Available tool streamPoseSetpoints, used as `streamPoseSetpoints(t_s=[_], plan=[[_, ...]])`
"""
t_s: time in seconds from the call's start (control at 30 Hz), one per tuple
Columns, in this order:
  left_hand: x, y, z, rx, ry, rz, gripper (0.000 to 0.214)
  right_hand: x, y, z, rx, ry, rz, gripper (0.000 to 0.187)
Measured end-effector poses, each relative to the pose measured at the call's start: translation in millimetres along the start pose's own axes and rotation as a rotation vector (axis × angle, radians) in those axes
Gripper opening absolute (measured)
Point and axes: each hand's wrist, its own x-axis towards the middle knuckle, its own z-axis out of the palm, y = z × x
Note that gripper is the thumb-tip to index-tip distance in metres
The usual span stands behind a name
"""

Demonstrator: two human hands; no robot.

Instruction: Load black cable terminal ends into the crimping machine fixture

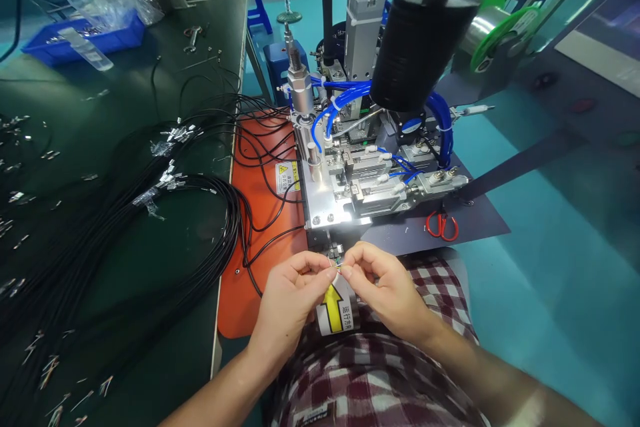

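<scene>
Only the head view to go on here; both bare hands meet low in the middle, just in front of the silver metal benchtop machine with the looping blue air tubes (pixel 325 203); the left hand (pixel 297 293) has thumb and index finger brought together in a pinch; the right hand (pixel 383 283) mirrors it, its other fingers curled in; no real gap shows in either grip, and what they seem to have hold of is a little bunch of thin, pale and dark wire ends (pixel 339 267), right between the fingertips; too small for me to count strands, and I can't tell which hand has the firmer hold; that spot is above the white label with the fat yellow arrow (pixel 333 310); for fiddly stuff like this I'd pinch lightly near the tips, steady with one hand and sort with the other, so no strand bends or crosses; good call having the fingers right where you can see them; I'd also give slack to the long glossy black cables (pixel 215 197) looping from the dark green tabletop (pixel 195 320) over the orange-red board (pixel 270 213), since a snag there could, I reckon, tug something out of line.
</scene>
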Motion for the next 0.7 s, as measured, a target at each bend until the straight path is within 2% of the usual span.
streamPoseSetpoints(t_s=[0.33, 0.43, 0.57, 0.7], plan=[[0.2, -5.6, -1.1, -0.017, 0.024, 0.042, 0.024, -0.2, -1.7, 8.9, 0.206, -0.001, 0.176, 0.018], [-0.7, -6.6, -0.7, -0.023, 0.034, 0.047, 0.023, 0.4, -1.8, 8.8, 0.209, -0.005, 0.176, 0.019], [-1.6, -5.8, 0.4, -0.014, 0.046, 0.045, 0.02, 1.7, -1.9, 7.6, 0.126, 0.014, 0.106, 0.017], [-0.5, -5.8, 1.2, -0.025, 0.071, 0.034, 0.02, 3.1, -2.0, 7.6, 0.168, -0.01, 0.16, 0.019]])
